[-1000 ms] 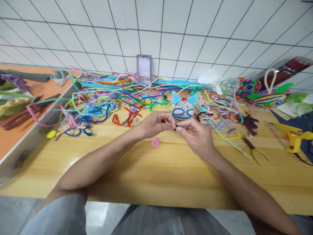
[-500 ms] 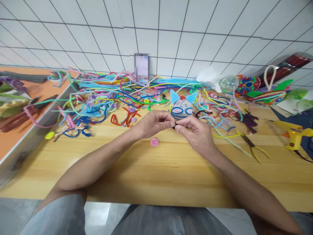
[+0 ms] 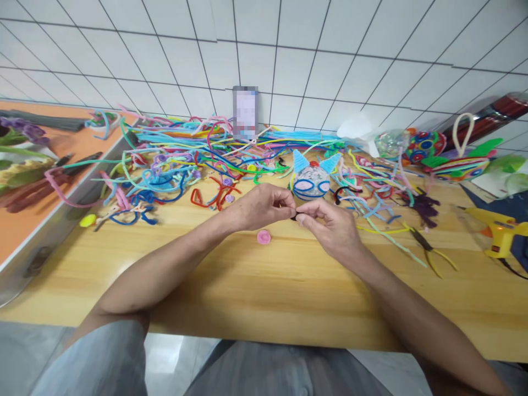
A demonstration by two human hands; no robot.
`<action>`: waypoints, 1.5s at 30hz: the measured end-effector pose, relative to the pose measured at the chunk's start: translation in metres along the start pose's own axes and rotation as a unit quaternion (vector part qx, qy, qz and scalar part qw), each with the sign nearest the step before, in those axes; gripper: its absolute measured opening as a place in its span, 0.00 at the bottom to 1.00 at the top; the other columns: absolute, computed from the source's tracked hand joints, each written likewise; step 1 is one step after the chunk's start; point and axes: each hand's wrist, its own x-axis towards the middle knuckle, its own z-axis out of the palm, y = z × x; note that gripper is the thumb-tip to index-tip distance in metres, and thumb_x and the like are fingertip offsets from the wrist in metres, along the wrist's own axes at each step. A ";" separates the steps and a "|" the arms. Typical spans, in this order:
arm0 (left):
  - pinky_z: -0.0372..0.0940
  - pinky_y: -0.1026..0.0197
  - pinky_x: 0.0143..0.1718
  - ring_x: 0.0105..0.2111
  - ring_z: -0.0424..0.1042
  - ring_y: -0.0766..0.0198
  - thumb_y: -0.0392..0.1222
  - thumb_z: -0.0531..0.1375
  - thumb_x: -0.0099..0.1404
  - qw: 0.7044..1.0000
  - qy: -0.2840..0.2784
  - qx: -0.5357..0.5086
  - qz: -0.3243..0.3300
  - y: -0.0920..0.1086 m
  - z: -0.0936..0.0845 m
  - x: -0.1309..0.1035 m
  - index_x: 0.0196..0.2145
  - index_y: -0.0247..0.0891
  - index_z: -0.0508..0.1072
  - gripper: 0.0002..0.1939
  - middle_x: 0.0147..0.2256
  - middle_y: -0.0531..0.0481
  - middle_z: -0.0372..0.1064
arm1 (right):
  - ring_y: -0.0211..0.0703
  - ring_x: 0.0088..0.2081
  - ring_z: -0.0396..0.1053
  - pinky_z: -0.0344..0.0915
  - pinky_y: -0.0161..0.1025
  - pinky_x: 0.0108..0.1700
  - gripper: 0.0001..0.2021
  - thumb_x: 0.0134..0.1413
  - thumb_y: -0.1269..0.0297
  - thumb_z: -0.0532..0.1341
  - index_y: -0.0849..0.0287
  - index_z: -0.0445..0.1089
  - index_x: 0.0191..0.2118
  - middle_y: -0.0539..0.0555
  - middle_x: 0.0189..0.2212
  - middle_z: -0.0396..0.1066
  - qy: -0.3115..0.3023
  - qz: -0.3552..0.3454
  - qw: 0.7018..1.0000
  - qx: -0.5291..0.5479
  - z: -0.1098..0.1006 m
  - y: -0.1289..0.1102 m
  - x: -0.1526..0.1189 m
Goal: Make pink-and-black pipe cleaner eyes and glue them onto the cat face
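My left hand (image 3: 264,206) and my right hand (image 3: 330,220) meet over the table, fingertips pinched together. Between them they grip a short black pipe cleaner (image 3: 294,216), mostly hidden by the fingers. Just behind the hands sits a clear round ball (image 3: 315,175) with light blue pointed ears (image 3: 330,164) and blue-ringed pink eyes. A pink coiled disc (image 3: 263,237) lies on the wood below my left hand.
Loose coloured pipe cleaners (image 3: 165,176) cover the back of the wooden table (image 3: 231,291). Pliers (image 3: 431,250) and a yellow glue gun (image 3: 497,228) lie on the right. A phone (image 3: 245,113) leans on the tiled wall. An orange-lined tray (image 3: 25,220) stands at left.
The view has shifted slightly, so everything sits a little further right. Both hands stay pinched on the black piece, with only small finger movement.
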 end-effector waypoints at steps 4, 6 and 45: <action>0.61 0.67 0.29 0.26 0.65 0.71 0.46 0.65 0.64 0.997 0.002 -0.071 -0.013 0.003 -0.001 0.001 0.35 0.34 0.78 0.11 0.28 0.54 0.71 | 0.39 0.29 0.77 0.73 0.38 0.34 0.04 0.59 0.63 0.69 0.54 0.77 0.39 0.48 0.28 0.79 0.023 0.045 0.995 0.084 -0.002 0.000 0.004; 0.62 0.67 0.28 0.27 0.65 0.71 0.49 0.68 0.61 0.994 0.001 -0.109 -0.026 0.003 0.000 0.002 0.36 0.34 0.78 0.14 0.29 0.53 0.71 | 0.39 0.28 0.77 0.74 0.38 0.33 0.07 0.58 0.60 0.70 0.55 0.75 0.39 0.48 0.27 0.78 0.033 0.056 0.991 0.117 -0.003 -0.001 0.006; 0.56 0.66 0.27 0.24 0.59 0.71 0.41 0.63 0.64 0.994 0.105 -0.017 0.016 0.004 0.025 -0.002 0.30 0.34 0.76 0.08 0.24 0.55 0.67 | 0.39 0.28 0.72 0.69 0.38 0.35 0.06 0.60 0.61 0.66 0.56 0.74 0.34 0.49 0.26 0.75 0.042 0.080 0.993 0.072 -0.001 -0.005 0.005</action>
